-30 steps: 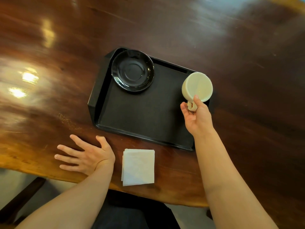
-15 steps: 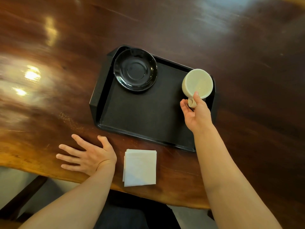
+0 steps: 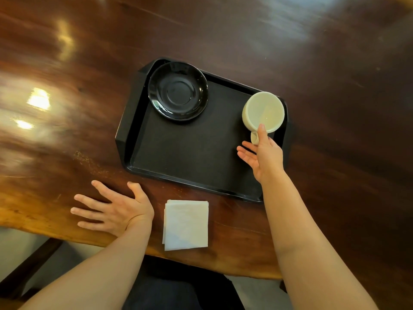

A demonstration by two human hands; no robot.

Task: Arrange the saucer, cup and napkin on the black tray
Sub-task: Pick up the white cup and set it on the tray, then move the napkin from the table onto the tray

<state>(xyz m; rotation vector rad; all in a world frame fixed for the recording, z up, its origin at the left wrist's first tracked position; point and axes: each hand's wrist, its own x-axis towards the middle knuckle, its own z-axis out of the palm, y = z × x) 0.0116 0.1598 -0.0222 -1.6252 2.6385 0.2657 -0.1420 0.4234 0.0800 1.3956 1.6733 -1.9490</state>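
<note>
The black tray (image 3: 192, 157) lies on the wooden table. A black saucer (image 3: 178, 90) sits in its far left corner. The cream cup (image 3: 263, 111) stands upright in the tray's far right corner, handle towards me. My right hand (image 3: 262, 155) is just behind the handle. Its thumb still touches the handle and rim, while the other fingers are spread away to the left. A folded white napkin (image 3: 186, 224) lies on the table in front of the tray. To its left, my left hand (image 3: 114, 209) rests flat on the table with fingers apart.
The dark glossy wooden table (image 3: 312, 63) stretches far beyond the tray. Its near edge (image 3: 44, 229) runs just below my left hand and the napkin. A dark chair frame (image 3: 29, 265) shows below the edge at the left.
The cup has come down and to the left into the tray's far right corner. My right hand's fingers have uncurled from the handle. The left hand stayed put.
</note>
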